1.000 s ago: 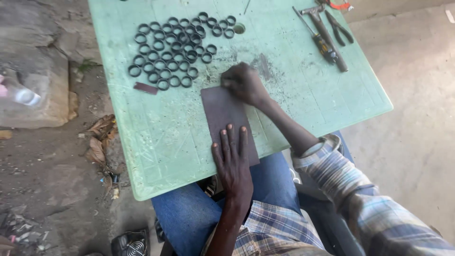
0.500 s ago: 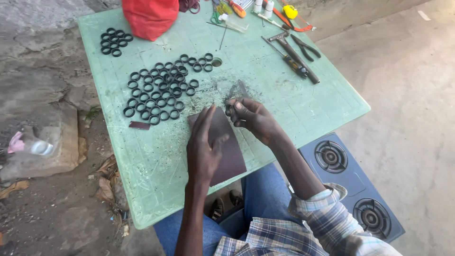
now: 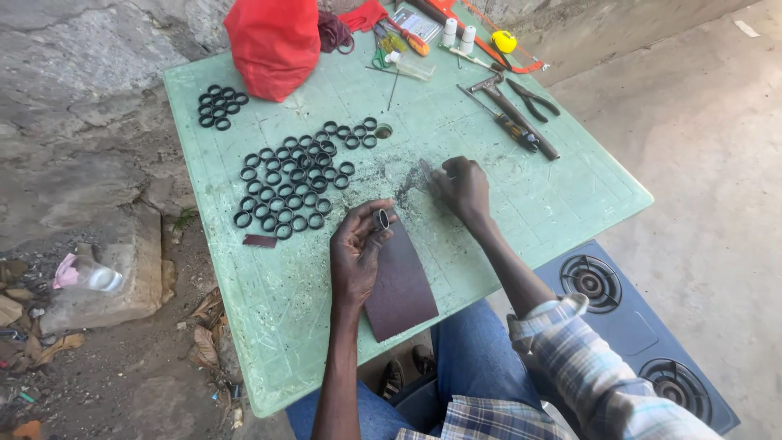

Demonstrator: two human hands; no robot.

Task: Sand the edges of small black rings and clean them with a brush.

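My left hand (image 3: 357, 248) holds a small black ring (image 3: 381, 218) upright between thumb and fingers, just above a dark brown sheet of sandpaper (image 3: 401, 285) lying at the near edge of the green plastic table (image 3: 570, 204). My right hand (image 3: 462, 187) hovers over the table to the right of the ring, fingers curled together; what it pinches, if anything, is too small to make out. Several black rings (image 3: 293, 179) lie in a cluster on the table beyond my left hand.
A smaller group of rings (image 3: 218, 106) and a red bag (image 3: 273, 45) sit at the far left. Pliers (image 3: 533, 98), a hammer (image 3: 509, 110), screwdrivers and small bottles lie at the far right. A two-burner stove (image 3: 635, 334) stands on the ground beside my right arm.
My left hand has lifted off the sandpaper and now holds a ring up. My right hand has moved away from the sheet to the right. The view has tilted to show more of the table's far side.
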